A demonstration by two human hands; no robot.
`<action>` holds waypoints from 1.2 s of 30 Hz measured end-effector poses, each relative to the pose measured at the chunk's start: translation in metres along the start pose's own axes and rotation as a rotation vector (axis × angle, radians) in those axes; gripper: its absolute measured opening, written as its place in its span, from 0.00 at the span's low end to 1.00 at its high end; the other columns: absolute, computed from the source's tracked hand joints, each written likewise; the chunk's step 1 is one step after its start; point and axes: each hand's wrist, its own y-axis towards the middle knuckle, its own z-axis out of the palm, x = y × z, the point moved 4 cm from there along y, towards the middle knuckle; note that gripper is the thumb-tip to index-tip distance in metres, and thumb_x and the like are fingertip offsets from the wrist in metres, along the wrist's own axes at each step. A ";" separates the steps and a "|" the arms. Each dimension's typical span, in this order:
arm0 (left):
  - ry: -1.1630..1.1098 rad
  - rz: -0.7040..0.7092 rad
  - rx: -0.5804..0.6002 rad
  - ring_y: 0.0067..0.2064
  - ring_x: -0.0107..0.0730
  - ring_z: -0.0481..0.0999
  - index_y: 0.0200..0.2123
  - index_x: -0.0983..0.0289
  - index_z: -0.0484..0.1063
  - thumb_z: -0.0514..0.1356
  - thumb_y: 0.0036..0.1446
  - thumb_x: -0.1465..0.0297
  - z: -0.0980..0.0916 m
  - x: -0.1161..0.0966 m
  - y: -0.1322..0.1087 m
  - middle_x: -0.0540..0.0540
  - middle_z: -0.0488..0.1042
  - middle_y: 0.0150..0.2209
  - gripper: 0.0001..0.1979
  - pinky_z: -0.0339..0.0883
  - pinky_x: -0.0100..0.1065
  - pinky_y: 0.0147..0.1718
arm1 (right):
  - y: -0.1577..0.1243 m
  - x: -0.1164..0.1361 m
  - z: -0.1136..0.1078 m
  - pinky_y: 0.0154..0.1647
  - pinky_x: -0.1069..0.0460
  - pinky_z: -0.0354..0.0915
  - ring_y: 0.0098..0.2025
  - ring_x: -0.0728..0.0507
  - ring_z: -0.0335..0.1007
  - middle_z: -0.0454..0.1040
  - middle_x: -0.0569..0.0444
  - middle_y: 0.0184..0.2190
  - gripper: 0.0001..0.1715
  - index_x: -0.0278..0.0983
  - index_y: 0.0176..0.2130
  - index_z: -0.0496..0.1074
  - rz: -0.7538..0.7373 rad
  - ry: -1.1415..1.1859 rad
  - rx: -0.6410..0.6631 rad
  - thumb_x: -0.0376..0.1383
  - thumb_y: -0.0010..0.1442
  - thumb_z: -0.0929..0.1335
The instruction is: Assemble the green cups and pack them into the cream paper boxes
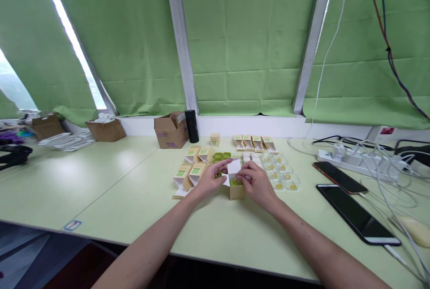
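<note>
A small kraft cardboard box (237,193) stands on the table in front of me with its white-lined lid up. Inside its mouth a green piece (235,182) shows. My left hand (212,177) holds the box's flaps from the left, thumb in front and fingers behind. At the opening, the fingers of my right hand (255,182) are pinched together over the green piece; what lies between the fingertips is hidden. Left of my hands lie opened kraft boxes (181,174). Behind them are green cube-shaped pieces (222,155) and small white pieces (251,157). Clear plastic cups (278,183) with yellow centres stand to the right.
More opened boxes (252,142) line up at the back, near one closed box (215,139). A larger carton (170,131) and a black cylinder (191,126) stand by the wall. Two phones (358,213), a power strip (361,160) and tangled white cables occupy the right side.
</note>
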 end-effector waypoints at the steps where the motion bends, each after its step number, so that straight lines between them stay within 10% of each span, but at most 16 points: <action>1: -0.011 -0.002 -0.002 0.49 0.40 0.76 0.62 0.64 0.74 0.64 0.49 0.76 0.000 -0.001 0.000 0.60 0.80 0.47 0.34 0.68 0.37 0.46 | 0.000 0.001 -0.002 0.40 0.45 0.71 0.38 0.41 0.73 0.75 0.49 0.38 0.12 0.41 0.35 0.81 0.007 0.017 -0.026 0.31 0.66 0.67; 19: -0.147 -0.042 -0.012 0.53 0.44 0.79 0.59 0.64 0.76 0.62 0.49 0.74 0.002 0.008 0.005 0.62 0.81 0.52 0.30 0.69 0.39 0.50 | -0.004 -0.042 0.002 0.26 0.50 0.66 0.25 0.43 0.67 0.72 0.55 0.25 0.22 0.40 0.40 0.75 0.341 0.289 -0.260 0.55 0.65 0.67; 36: -0.104 -0.008 -0.065 0.52 0.45 0.79 0.56 0.61 0.65 0.70 0.58 0.62 0.016 0.014 -0.001 0.62 0.79 0.50 0.27 0.69 0.41 0.51 | -0.006 -0.040 0.006 0.23 0.52 0.63 0.25 0.47 0.65 0.73 0.54 0.33 0.19 0.39 0.43 0.73 0.405 0.411 -0.264 0.50 0.60 0.70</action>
